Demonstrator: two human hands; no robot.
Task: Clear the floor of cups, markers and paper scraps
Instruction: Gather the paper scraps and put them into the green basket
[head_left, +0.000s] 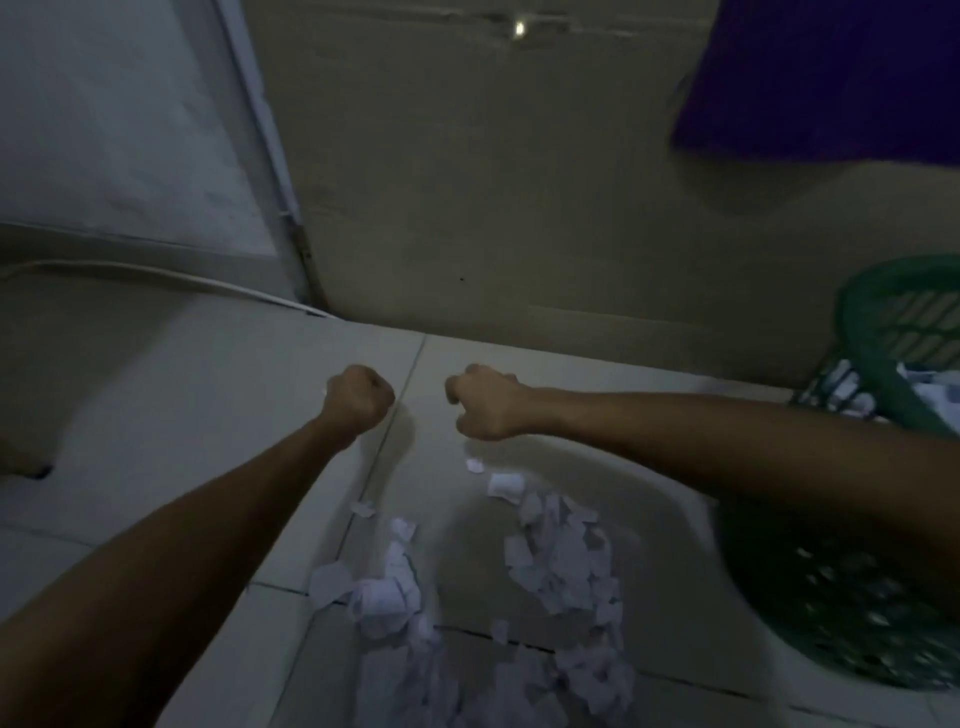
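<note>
- Left hand (358, 397) — held out over the tiled floor (182, 389), fingers curled into a fist. A pale speck shows at its edge; whether a scrap is held inside cannot be told.
- Right hand (483, 402) — level with the left and just beside it, also clenched. Its contents are hidden by the fingers and cannot be told.
- Scraps (561, 561) — white paper, strewn in two loose trails on the floor below the hands, thickening toward the bottom of the view. The bulk is judged not yet cleared.
- Basket (872, 332) — green, slatted, lying tilted at the right, with some paper visible inside. Well apart from the fists.
- Cups, markers — none seen in this view.
- Risk: loose fists. If scraps are held, small pieces may slip out between the fingers on the way to the basket and be scattered again.
- Risk: slatted walls. Tiny scraps may fall back out through the gaps, more so with the basket tilted.
- Risk: dim light. Pale scraps on pale tiles may be overlooked, especially along the grout lines.
- Risk: the right forearm (727, 441) passes close over the nearer trail — a low sweep may push paper wider.
</note>
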